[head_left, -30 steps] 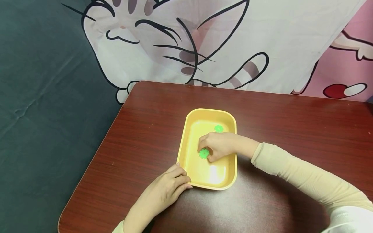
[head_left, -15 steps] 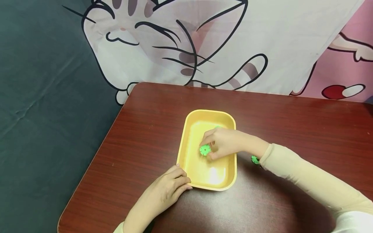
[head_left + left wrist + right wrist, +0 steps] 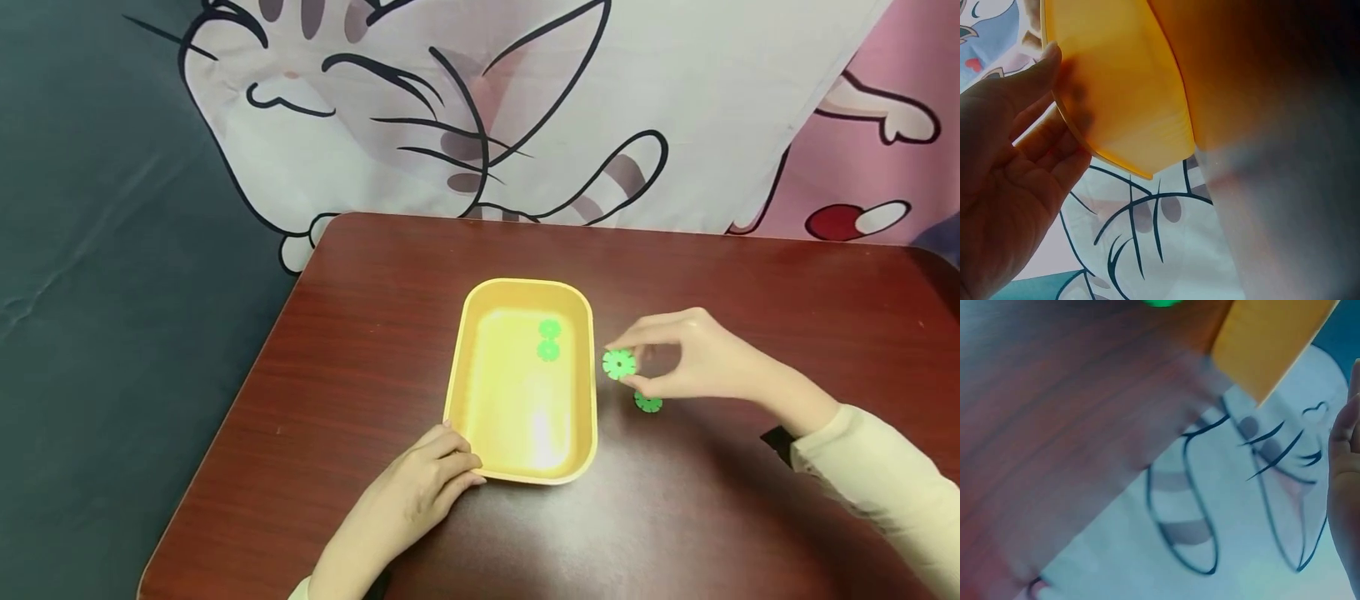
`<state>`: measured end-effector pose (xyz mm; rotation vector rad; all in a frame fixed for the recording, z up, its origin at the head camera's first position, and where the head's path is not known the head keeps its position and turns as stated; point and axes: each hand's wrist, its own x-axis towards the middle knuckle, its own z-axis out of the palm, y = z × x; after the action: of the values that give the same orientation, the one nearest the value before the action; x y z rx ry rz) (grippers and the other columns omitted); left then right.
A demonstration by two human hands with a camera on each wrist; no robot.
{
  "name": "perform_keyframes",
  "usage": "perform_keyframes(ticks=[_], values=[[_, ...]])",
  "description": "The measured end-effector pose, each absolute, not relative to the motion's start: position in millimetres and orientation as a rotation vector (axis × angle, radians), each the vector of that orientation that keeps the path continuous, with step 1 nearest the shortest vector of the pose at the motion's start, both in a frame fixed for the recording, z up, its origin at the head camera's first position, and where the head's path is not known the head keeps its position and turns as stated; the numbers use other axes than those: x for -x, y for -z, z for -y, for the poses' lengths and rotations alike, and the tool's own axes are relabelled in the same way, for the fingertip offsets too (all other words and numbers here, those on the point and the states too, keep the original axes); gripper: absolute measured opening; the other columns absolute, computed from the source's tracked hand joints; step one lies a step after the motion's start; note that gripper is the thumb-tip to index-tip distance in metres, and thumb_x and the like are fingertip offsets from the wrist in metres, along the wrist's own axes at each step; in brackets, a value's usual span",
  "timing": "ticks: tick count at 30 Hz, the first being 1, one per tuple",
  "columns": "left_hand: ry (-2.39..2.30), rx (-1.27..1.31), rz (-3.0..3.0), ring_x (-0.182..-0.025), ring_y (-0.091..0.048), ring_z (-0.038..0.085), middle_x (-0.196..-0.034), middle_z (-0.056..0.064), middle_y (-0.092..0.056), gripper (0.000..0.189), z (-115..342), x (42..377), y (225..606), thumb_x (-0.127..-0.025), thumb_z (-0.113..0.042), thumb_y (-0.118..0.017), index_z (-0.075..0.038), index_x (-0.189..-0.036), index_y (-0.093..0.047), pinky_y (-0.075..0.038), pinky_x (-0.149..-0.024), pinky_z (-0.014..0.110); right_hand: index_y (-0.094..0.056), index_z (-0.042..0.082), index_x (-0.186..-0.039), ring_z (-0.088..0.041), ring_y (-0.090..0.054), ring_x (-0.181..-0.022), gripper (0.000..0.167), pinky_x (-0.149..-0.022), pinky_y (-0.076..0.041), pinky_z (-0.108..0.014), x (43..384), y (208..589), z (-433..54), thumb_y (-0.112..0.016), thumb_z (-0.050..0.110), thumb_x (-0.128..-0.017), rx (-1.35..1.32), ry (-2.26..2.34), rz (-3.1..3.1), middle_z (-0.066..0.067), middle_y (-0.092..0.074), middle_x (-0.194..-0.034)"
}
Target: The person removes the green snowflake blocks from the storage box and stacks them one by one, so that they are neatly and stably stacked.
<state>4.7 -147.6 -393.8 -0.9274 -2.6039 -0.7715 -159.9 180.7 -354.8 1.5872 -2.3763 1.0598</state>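
Observation:
A yellow plastic tray [image 3: 455,375] lies on the table. My left hand [image 3: 416,483] grips its near left corner; the left wrist view shows the thumb [image 3: 1047,65] against the outer wall and the other fingers over the rim. Just outside the tray's right side, my right hand [image 3: 693,358] pinches a green snowflake disc [image 3: 619,364] between thumb and fingers. Behind and below that hand, a similar green disc [image 3: 648,403] lies on the table. Inside the tray, toward its far right, two green discs [image 3: 550,329] sit one in front of the other.
The dark red wooden table [image 3: 337,350] ends at the back against a hanging white cloth [image 3: 720,117] printed with a cat. A dark green surface [image 3: 90,333] lies beyond the table's left edge.
My right hand has carried a green disc out of the tray to the right. Both discs in the tray and one on the table now show. My left hand has kept its hold.

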Motion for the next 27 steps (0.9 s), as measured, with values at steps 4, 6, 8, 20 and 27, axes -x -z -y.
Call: perform_keyframes(ticks=[4,6,8,20,27], values=[[0.766,0.917,2.609,-0.086,-0.051,0.004,-0.084,-0.009,-0.056,0.007,148,-3,395,-0.085,-0.018,-0.068,-0.013,-0.081,-0.068,-0.043,-0.107,0.031,-0.07,0.021,-0.101,0.004,-0.056,-0.069,0.045,-0.059,-0.049,-0.008,157,361,-204,-0.083,0.01,-0.06,-1.492,-0.951,2.495,0.019,-0.061,-0.084],[0.757,0.91,2.619,-0.086,-0.051,0.004,-0.085,-0.009,-0.056,0.006,148,-2,395,-0.085,-0.018,-0.069,-0.013,-0.081,-0.068,-0.044,-0.106,0.031,-0.07,0.022,-0.101,0.005,-0.054,-0.069,0.044,-0.057,-0.048,-0.007,157,366,-213,-0.082,0.01,-0.061,-1.477,-0.897,2.507,0.019,-0.06,-0.085],[0.761,0.907,2.627,-0.087,-0.051,0.004,-0.085,-0.009,-0.056,0.005,148,-1,396,-0.084,-0.017,-0.069,-0.013,-0.081,-0.068,-0.043,-0.107,0.031,-0.069,0.023,-0.1,0.005,-0.052,-0.07,0.042,-0.056,-0.047,-0.007,157,372,-220,-0.079,0.01,-0.061,-1.471,-0.846,2.507,0.02,-0.059,-0.084],[0.737,0.877,2.653,-0.086,-0.05,0.004,-0.085,-0.009,-0.055,0.006,148,-2,397,-0.082,-0.016,-0.071,-0.015,-0.081,-0.066,-0.052,-0.091,0.019,-0.071,0.023,-0.091,-0.001,-0.051,-0.068,0.03,-0.056,-0.044,-0.017,153,401,-228,-0.075,0.028,-0.061,-1.413,-0.466,2.506,0.02,-0.057,-0.079],[0.731,0.894,2.656,-0.086,-0.05,0.004,-0.085,-0.009,-0.056,0.006,145,0,398,-0.082,-0.016,-0.072,-0.015,-0.081,-0.066,-0.051,-0.079,0.014,-0.071,0.02,-0.089,-0.003,-0.052,-0.065,0.027,-0.052,-0.046,-0.024,148,416,-231,-0.075,0.03,-0.063,-1.424,-0.42,2.493,0.018,-0.056,-0.074]])
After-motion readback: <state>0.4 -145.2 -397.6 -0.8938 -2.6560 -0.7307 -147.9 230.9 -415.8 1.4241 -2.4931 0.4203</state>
